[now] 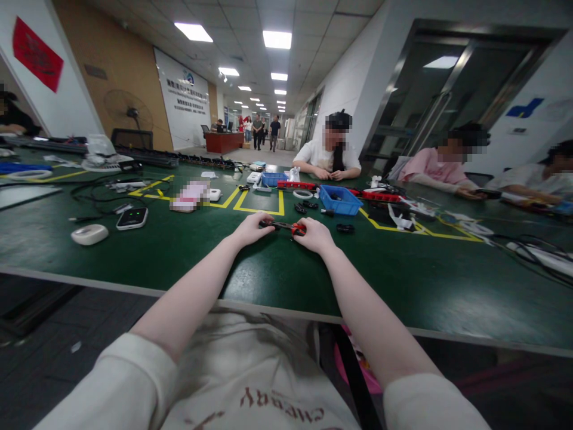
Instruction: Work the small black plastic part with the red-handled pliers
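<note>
Both my arms reach out over a green table point(277, 269). My left hand point(253, 229) and my right hand point(314, 235) are closed on the two ends of a small red and black part point(286, 227), held just above the table surface. The middle of the part shows between my hands; its ends are hidden by my fingers. Beyond it lie a few small black pieces point(305, 206) and a blue bin point(339, 199).
Yellow tape lines point(257, 209) mark the table. A phone point(132, 218) and a white oval device point(89, 234) lie at the left. A second blue bin point(273, 178) stands further back, with red strips point(296, 185) nearby. Three people sit across and to the right. Cables point(541, 254) run at the right.
</note>
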A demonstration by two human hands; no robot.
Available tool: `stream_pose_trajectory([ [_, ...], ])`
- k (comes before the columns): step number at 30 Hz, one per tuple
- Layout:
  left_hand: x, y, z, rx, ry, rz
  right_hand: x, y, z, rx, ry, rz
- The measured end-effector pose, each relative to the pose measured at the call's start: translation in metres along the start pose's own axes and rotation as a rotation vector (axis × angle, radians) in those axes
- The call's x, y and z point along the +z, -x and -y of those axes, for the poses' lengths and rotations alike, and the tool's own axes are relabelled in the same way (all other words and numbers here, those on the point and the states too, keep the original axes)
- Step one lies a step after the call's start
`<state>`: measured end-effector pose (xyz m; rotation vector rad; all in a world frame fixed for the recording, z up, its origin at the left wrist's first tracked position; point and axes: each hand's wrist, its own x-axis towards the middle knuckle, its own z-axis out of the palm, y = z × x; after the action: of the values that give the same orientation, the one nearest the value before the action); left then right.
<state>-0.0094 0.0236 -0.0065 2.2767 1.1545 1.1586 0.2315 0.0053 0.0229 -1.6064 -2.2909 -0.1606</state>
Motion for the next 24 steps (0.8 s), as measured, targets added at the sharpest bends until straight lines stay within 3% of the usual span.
stream_pose_trajectory([
  [24,-0.0003,0.0009,-0.0028,-0.044,0.031,-0.008,0.0007,0.0001,0.0048,-0.017,0.034,0.004],
])
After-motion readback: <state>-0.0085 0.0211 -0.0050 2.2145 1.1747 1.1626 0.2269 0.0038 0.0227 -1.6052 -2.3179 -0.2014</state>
